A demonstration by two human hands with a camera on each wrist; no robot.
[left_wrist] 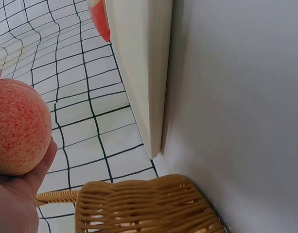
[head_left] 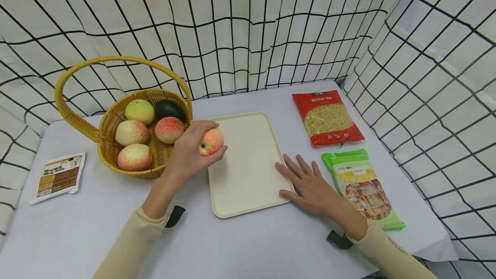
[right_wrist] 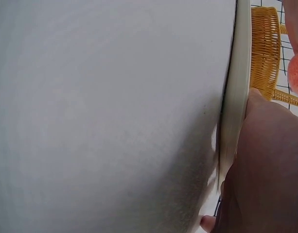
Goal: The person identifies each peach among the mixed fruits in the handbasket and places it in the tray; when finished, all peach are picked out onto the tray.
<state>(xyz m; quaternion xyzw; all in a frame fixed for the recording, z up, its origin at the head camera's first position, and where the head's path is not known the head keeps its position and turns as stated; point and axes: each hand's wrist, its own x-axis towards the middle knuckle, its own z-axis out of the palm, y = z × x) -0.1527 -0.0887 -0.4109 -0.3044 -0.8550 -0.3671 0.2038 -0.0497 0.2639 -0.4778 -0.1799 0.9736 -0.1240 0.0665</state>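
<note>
In the head view my left hand (head_left: 190, 150) grips a peach (head_left: 212, 141) between thumb and fingers, above the left edge of a cream tray (head_left: 248, 167). The left wrist view shows the same peach (left_wrist: 20, 126) held clear of the table. My right hand (head_left: 310, 186) lies with spread, straight fingers at the tray's right edge, its fingertips touching the rim. Just left of the left hand stands a yellow wicker basket (head_left: 104, 150). Inside it are a red peach (head_left: 169, 129), two paler peaches, a yellow-green fruit (head_left: 139, 112) and a dark green one (head_left: 169, 110).
A red pasta bag (head_left: 327, 117) lies at the back right, with a green food packet (head_left: 364, 188) in front of it. A small white-and-brown packet (head_left: 59, 177) is left of the basket. The basket's tall handle (head_left: 124, 58) arches up. Black wire mesh borders the table's back and right.
</note>
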